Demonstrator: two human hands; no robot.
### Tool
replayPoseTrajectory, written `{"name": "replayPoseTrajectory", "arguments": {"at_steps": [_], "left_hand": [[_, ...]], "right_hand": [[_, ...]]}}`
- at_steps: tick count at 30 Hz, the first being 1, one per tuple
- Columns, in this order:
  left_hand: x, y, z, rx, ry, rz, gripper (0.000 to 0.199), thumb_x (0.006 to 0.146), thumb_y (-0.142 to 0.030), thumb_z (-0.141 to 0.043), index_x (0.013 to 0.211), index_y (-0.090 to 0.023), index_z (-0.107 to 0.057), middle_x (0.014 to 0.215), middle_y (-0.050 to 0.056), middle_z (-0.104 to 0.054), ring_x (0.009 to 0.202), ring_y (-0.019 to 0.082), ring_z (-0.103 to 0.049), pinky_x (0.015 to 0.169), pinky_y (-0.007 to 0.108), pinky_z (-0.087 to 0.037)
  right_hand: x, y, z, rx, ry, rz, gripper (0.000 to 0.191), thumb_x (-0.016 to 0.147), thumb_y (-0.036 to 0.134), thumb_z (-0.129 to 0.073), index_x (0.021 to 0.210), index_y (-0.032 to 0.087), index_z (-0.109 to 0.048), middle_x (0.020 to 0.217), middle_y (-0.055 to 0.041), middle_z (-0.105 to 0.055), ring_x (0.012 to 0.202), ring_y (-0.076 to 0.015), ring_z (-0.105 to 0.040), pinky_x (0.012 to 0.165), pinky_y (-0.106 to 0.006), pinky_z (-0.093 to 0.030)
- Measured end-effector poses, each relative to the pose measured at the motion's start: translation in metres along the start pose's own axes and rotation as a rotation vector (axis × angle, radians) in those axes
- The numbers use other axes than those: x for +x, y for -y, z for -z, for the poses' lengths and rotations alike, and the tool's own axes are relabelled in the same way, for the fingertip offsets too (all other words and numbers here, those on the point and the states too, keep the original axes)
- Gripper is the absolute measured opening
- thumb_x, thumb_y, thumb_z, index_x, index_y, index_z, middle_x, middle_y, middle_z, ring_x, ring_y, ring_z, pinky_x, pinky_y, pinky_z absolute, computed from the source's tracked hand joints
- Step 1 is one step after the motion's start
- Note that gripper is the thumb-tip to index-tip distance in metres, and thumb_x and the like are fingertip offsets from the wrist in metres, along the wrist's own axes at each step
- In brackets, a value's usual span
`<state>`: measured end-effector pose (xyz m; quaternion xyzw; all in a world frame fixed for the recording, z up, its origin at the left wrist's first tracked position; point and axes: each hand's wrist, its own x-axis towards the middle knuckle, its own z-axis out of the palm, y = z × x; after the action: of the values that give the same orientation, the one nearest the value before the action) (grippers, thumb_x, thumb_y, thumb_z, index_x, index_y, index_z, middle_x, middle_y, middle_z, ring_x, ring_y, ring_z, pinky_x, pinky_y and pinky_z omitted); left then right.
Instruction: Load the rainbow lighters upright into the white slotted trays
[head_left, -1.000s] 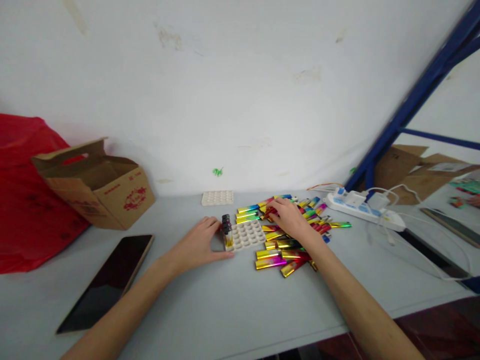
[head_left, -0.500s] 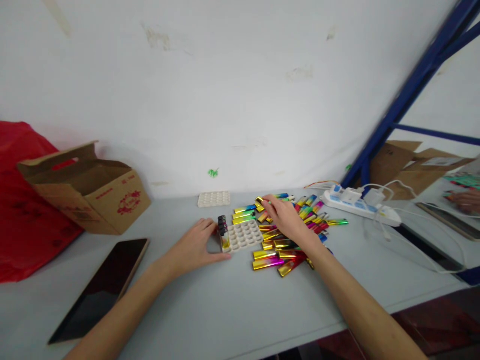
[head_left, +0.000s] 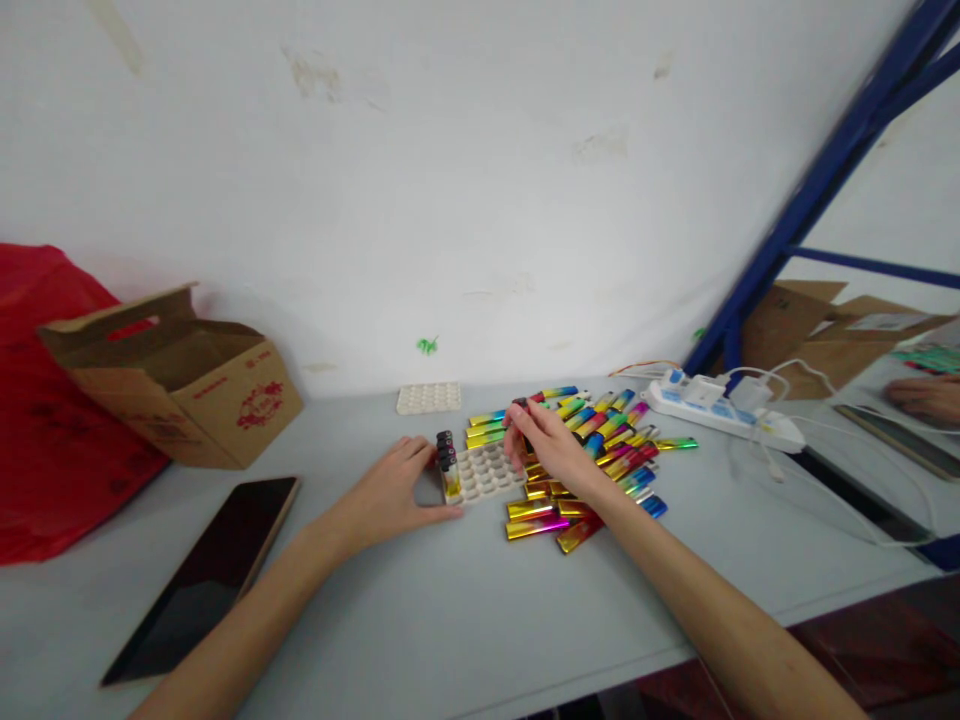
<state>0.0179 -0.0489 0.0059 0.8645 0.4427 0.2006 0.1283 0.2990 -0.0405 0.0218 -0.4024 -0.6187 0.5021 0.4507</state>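
My left hand [head_left: 396, 485] grips the left end of a white tray [head_left: 487, 475] with rows of round holes, fingers at its far side and thumb along the near edge. A row of several lighters [head_left: 448, 462] with black tops stands upright in the tray's leftmost holes. Over the tray's right end, my right hand [head_left: 544, 435] is closed on a lighter [head_left: 520, 402], whose dark top shows above the fingers; the rest is hidden. To the right lies a loose pile of shiny multicoloured lighters [head_left: 626, 455], partly under my right forearm.
A second white tray [head_left: 429, 398] lies near the wall. At left are an open cardboard box [head_left: 225, 405], a red bag [head_left: 60, 420] and a dark tablet [head_left: 206, 570]. A power strip [head_left: 724, 412] with cables sits at right, near a blue frame [head_left: 780, 230]. Another person's hand [head_left: 926, 400] shows far right.
My right hand has moved from the back of the pile left and nearer, to the tray's right end, turning the lighter upright. My left hand and the tray have stayed put.
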Motion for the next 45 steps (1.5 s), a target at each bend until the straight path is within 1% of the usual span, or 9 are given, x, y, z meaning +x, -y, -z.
{"name": "replayPoseTrajectory", "arguments": {"at_steps": [4,9,17,22,27,31,37,41,45], "left_hand": [[0.000,-0.002,0.001,-0.014,-0.007,0.009,0.058,0.076,-0.075,-0.089,0.094,-0.027,-0.062,0.110,0.010,-0.073,0.103,0.035,-0.071,0.095,0.050,-0.061],[0.000,-0.001,0.000,-0.001,0.002,0.012,0.059,0.077,-0.076,-0.088,0.094,-0.026,-0.063,0.110,0.011,-0.073,0.105,0.036,-0.071,0.096,0.051,-0.060],[-0.001,-0.001,0.000,-0.012,-0.006,0.002,0.059,0.078,-0.076,-0.087,0.095,-0.025,-0.065,0.109,0.010,-0.073,0.103,0.034,-0.070,0.095,0.048,-0.060],[0.000,0.000,-0.001,-0.006,-0.001,0.002,0.060,0.076,-0.076,-0.089,0.096,-0.024,-0.066,0.109,0.011,-0.073,0.103,0.035,-0.070,0.095,0.049,-0.061],[0.000,0.000,-0.001,-0.005,-0.009,-0.010,0.059,0.077,-0.076,-0.089,0.098,-0.025,-0.067,0.110,0.011,-0.074,0.103,0.035,-0.071,0.094,0.048,-0.061],[0.000,-0.002,0.001,-0.007,0.001,-0.010,0.060,0.078,-0.076,-0.088,0.098,-0.024,-0.066,0.110,0.010,-0.074,0.105,0.036,-0.070,0.096,0.049,-0.060],[-0.001,-0.005,0.001,-0.023,-0.002,-0.012,0.056,0.079,-0.072,-0.089,0.097,-0.025,-0.065,0.109,0.009,-0.073,0.103,0.034,-0.069,0.095,0.047,-0.059],[-0.001,-0.004,0.001,-0.022,-0.008,-0.024,0.056,0.079,-0.071,-0.090,0.100,-0.025,-0.066,0.111,0.008,-0.073,0.105,0.034,-0.069,0.096,0.047,-0.058],[-0.002,-0.004,0.000,-0.020,-0.002,-0.016,0.058,0.077,-0.072,-0.091,0.098,-0.025,-0.065,0.109,0.009,-0.072,0.105,0.035,-0.069,0.096,0.048,-0.058]], "right_hand": [[-0.004,0.004,-0.010,0.105,0.007,-0.123,0.066,0.089,0.090,-0.068,0.087,0.028,-0.047,0.063,0.0113,-0.036,0.049,-0.0102,-0.029,0.045,-0.024,-0.026],[-0.006,0.004,-0.019,0.127,0.001,-0.219,0.075,0.092,0.097,-0.050,0.067,0.027,-0.043,0.055,0.0086,-0.029,0.049,-0.0097,-0.021,0.047,-0.026,-0.018],[-0.012,0.006,-0.028,0.059,-0.053,-0.248,0.057,0.104,0.059,-0.039,0.057,0.028,-0.036,0.049,0.0054,-0.029,0.046,-0.0118,-0.021,0.044,-0.026,-0.018],[-0.010,0.003,-0.028,0.086,-0.058,-0.252,0.067,0.098,0.082,-0.048,0.060,0.028,-0.040,0.050,0.0073,-0.028,0.046,-0.0109,-0.021,0.045,-0.026,-0.018],[-0.009,-0.004,-0.028,-0.003,-0.046,-0.135,0.080,0.094,0.100,-0.039,0.076,0.024,-0.059,0.056,0.0060,-0.040,0.050,-0.0137,-0.034,0.048,-0.028,-0.027],[-0.017,-0.002,-0.030,-0.258,-0.011,0.059,0.061,0.113,0.076,-0.037,0.098,0.025,-0.065,0.072,0.0021,-0.058,0.061,-0.0176,-0.054,0.059,-0.030,-0.045],[-0.028,0.008,-0.036,-0.688,-0.053,0.403,0.036,0.114,0.051,-0.058,0.095,0.022,-0.070,0.105,-0.0106,-0.075,0.100,-0.0261,-0.069,0.091,-0.038,-0.054],[-0.029,0.014,-0.039,-0.591,-0.016,0.291,0.036,0.112,0.049,-0.065,0.088,0.023,-0.071,0.083,-0.0046,-0.078,0.078,-0.0227,-0.073,0.077,-0.033,-0.052],[-0.029,0.017,-0.038,-0.535,0.025,0.221,0.035,0.113,0.046,-0.066,0.088,0.023,-0.074,0.084,-0.0038,-0.084,0.078,-0.0233,-0.079,0.076,-0.032,-0.051]]}}
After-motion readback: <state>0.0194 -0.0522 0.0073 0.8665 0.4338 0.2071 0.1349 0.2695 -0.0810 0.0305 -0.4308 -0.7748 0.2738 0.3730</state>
